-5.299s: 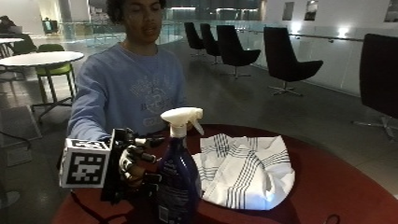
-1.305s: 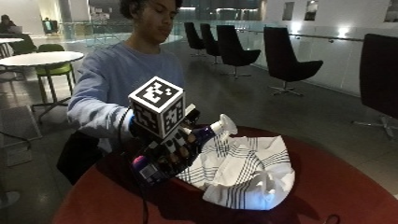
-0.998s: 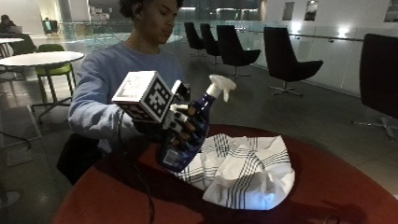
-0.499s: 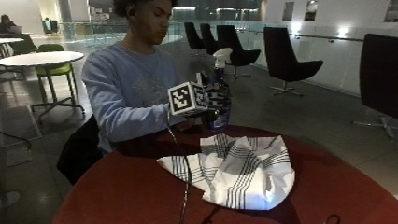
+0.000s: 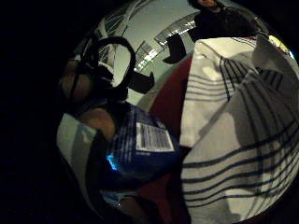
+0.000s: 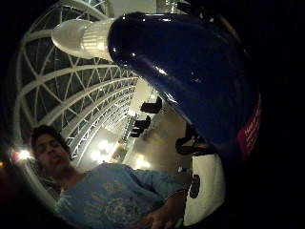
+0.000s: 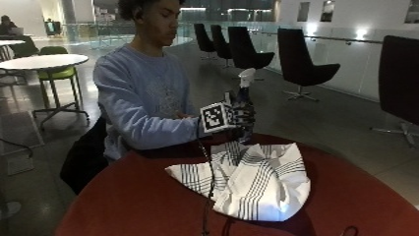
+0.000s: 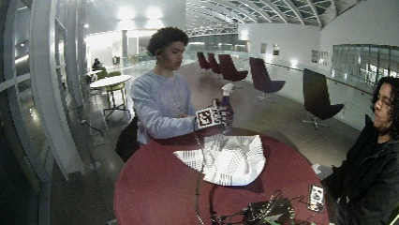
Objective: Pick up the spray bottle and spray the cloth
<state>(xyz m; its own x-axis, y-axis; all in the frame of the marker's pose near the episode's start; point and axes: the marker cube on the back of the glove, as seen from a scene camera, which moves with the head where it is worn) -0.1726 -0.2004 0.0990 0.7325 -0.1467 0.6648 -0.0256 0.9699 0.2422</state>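
- A person in a light blue sweatshirt [image 7: 140, 98] sits at the far side of a round, dark red tabletop [image 7: 124, 201], the gloved right hand [image 7: 241, 116] raised above its far edge.
- That hand's fingers are curled round a dark blue spray bottle [image 7: 243, 105], held upright off the tabletop with its white trigger head [image 7: 247, 77] on top.
- A white cloth [image 7: 252, 179] with dark stripes lies crumpled and spread on the tabletop, just near of the bottle and below it.
- In the little-finger-side palm view the bottle's printed label [image 5: 154, 137] sits close to the palm, beside the striped cloth [image 5: 238, 135] and a strip of red tabletop [image 5: 170, 100].
- The thumb-side palm view is filled by the bottle's glossy blue body [image 6: 190, 76] and white neck [image 6: 83, 38].
- The room is a large hall with a grey floor [image 7: 327, 123]: dark swivel chairs [image 7: 301, 64] line the right wall, a white round table [image 7: 43, 61] with a green chair [image 7: 55, 73] stands at far left, and a latticed glass roof [image 8: 274, 11] runs overhead.
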